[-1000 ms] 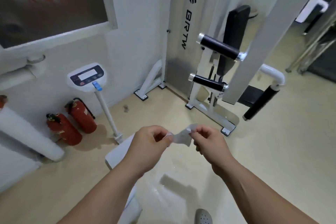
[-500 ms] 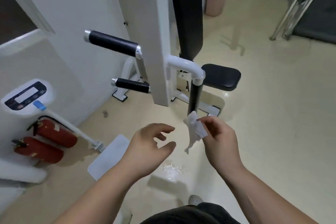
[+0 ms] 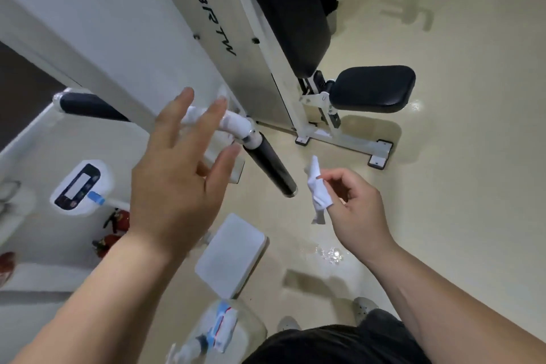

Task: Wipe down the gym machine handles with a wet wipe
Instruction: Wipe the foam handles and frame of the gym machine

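Observation:
A crumpled white wet wipe hangs from my right hand, pinched between thumb and fingers. It is just right of the free end of a black-gripped handle that slopes down from the machine's white arm. My left hand is raised with fingers spread, holding nothing, right in front of that white arm. A second black handle sticks out to the left, behind my left hand. The white gym machine has a black back pad and a black seat.
A standing scale with a display head and white platform is at lower left. Red fire extinguishers lie by the wall. A blue and white packet is near my body. The machine's base feet rest on the beige floor.
The view has closed in on the machine. My left hand has risen from waist level up to the white arm. My right hand with the wipe now sits beside the black handle's end.

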`<state>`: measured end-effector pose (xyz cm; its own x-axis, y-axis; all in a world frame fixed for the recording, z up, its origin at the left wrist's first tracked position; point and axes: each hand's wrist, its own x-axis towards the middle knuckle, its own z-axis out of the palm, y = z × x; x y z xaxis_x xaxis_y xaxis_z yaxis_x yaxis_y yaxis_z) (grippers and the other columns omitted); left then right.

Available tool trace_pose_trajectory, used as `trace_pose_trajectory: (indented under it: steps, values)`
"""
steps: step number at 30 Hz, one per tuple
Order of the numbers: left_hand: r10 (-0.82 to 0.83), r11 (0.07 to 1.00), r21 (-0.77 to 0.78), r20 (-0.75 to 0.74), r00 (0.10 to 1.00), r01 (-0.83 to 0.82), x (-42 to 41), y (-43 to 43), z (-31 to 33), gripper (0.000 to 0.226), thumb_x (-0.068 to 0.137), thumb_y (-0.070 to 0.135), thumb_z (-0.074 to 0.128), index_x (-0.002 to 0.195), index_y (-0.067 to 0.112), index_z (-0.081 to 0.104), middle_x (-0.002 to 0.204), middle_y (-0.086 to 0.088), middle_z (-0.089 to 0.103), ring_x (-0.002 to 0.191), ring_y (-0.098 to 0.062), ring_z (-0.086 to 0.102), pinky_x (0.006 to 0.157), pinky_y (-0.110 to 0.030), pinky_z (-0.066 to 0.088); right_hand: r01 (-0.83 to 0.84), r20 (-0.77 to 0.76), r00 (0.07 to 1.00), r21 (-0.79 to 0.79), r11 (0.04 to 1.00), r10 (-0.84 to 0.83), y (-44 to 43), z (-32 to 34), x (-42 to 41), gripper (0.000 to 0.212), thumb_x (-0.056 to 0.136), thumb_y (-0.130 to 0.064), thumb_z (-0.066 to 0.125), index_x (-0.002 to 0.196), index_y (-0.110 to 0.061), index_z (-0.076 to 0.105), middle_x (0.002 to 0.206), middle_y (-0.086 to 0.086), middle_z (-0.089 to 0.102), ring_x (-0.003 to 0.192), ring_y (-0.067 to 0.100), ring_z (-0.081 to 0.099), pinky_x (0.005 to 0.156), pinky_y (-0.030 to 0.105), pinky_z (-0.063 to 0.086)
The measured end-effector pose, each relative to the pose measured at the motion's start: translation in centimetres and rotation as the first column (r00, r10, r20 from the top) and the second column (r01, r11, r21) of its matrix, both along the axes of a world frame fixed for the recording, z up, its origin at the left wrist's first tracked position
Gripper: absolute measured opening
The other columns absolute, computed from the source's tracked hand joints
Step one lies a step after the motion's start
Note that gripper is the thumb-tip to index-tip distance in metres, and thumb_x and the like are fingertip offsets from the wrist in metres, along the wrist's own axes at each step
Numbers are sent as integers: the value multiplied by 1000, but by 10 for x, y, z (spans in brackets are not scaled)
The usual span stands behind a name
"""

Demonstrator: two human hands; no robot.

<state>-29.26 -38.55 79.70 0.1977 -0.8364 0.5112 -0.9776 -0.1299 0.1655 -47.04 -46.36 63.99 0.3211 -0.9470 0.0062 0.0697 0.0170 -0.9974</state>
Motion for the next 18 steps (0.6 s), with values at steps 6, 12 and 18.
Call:
trace_pose_trajectory:
  steps: [6,12,18]
  values:
    - [5,1000,-6,-124,992,-6,-1,-16,-12,35,95,24,65,130,24,60,142,-1,48,62,-6,56,74,-36,54,-48,43,998,93,995,44,4,-27,11,18,98,-13,64,88,-28,67,98,-22,71,87,-2,65,65,17,55]
    - [-40,996,-84,-136,990,29,-5,-17,-37,46,93,7,66,137,12,50,146,-11,38,85,10,46,70,-30,51,-87,108,991,82,993,78,-2,-38,38,17,100,-16,61,97,-32,58,102,-21,69,93,-5,64,76,20,54]
    - [-11,997,-80,-159,987,-2,-5,-18,-26,45,88,11,74,130,19,59,139,-2,45,65,-13,51,70,-14,47,-179,194,969,132,975,152,-6,-43,56,30,95,-20,71,124,-25,69,113,-19,73,108,-6,65,90,14,48]
